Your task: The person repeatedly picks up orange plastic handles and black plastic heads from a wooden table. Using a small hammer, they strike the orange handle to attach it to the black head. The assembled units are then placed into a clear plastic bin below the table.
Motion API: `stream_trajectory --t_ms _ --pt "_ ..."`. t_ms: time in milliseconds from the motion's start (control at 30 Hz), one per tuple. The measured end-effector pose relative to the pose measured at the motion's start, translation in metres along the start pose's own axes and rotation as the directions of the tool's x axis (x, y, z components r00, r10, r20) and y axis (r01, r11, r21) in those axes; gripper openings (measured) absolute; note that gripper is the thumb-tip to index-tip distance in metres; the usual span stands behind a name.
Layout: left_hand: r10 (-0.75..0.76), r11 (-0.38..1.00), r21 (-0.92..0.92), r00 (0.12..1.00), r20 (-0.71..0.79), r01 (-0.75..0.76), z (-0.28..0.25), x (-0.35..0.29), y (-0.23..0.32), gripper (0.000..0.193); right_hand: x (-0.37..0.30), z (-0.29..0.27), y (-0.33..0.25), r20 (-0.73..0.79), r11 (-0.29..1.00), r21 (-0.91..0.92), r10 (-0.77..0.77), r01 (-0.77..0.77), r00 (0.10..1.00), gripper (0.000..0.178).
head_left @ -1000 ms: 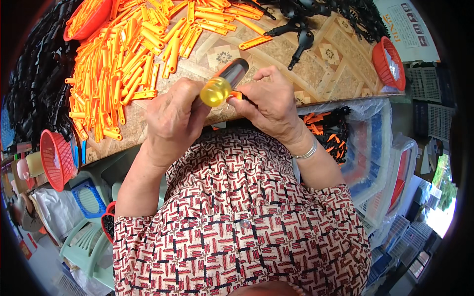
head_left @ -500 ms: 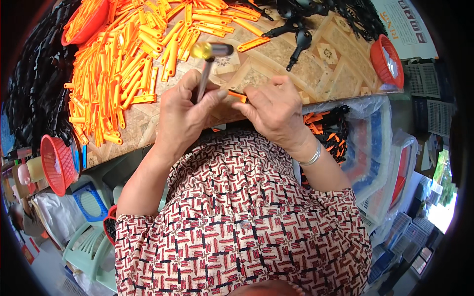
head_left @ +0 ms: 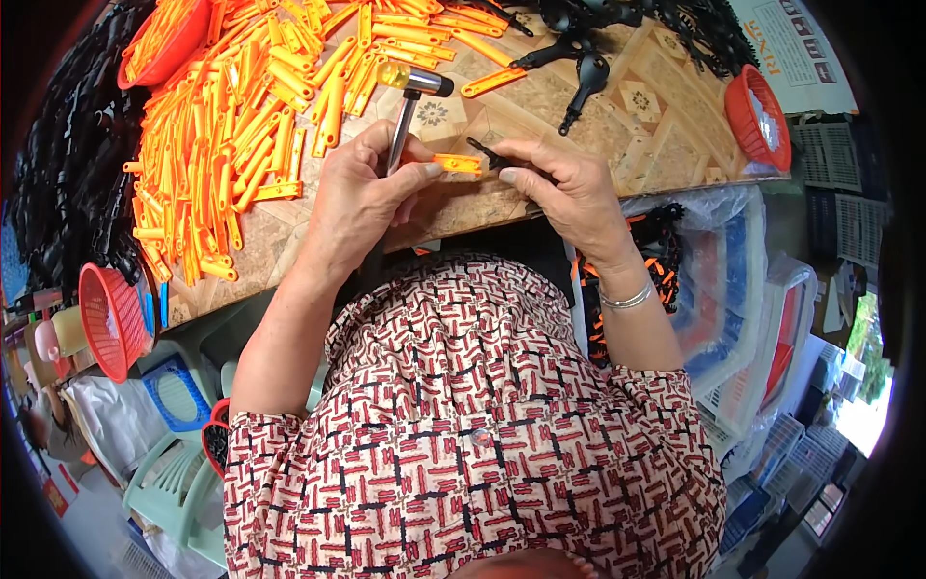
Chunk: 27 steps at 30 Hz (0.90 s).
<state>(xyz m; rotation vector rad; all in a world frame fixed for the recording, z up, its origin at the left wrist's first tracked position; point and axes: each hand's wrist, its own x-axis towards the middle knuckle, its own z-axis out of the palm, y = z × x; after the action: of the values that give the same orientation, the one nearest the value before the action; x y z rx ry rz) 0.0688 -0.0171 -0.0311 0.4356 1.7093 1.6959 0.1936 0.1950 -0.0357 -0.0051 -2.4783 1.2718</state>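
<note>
My left hand [head_left: 371,188] is closed around the metal shaft of a small hammer [head_left: 403,116] with a yellow-and-black head. The same hand pinches an orange plastic handle piece [head_left: 457,164], which points to the right. Facing it, my right hand [head_left: 571,191] grips a thin black plastic part [head_left: 490,154] between thumb and fingers. The tip of the black part lies close to the orange end; whether they touch I cannot tell. Most of the black part is hidden by my fingers.
A large heap of orange handle pieces [head_left: 217,164] covers the table's left side. Black utensils [head_left: 586,85] lie at the back. Red baskets [head_left: 757,121] stand at the table's edges. A dark pile with orange bits [head_left: 661,280] sits below the right edge.
My right hand has drawn away to the right, and the black part now shows in it. More of the orange piece is visible in my left hand. The hammer head shifted slightly.
</note>
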Motion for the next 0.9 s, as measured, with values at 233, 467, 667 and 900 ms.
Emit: stream_trajectory --t_ms 233,467,667,900 --pt "-0.042 0.998 -0.037 0.999 0.019 0.042 0.004 -0.002 0.009 0.016 -0.004 -0.005 0.001 0.132 0.861 0.398 0.288 -0.317 0.948 0.024" --pt "-0.031 0.987 0.156 0.999 0.016 0.028 0.002 -0.013 0.020 0.016 -0.008 -0.004 -0.001 0.244 0.713 0.583 0.304 -0.389 0.921 0.026" --pt "0.258 0.894 0.377 0.966 0.009 -0.242 -0.009 -0.019 0.018 0.014 -0.007 -0.003 0.000 0.244 0.707 0.597 0.289 -0.378 0.926 0.026" --pt "0.372 0.795 0.458 0.916 0.150 -0.398 -0.007 -0.019 0.020 0.011 -0.006 -0.001 -0.005 0.346 0.653 0.610 0.292 -0.450 0.892 0.026"
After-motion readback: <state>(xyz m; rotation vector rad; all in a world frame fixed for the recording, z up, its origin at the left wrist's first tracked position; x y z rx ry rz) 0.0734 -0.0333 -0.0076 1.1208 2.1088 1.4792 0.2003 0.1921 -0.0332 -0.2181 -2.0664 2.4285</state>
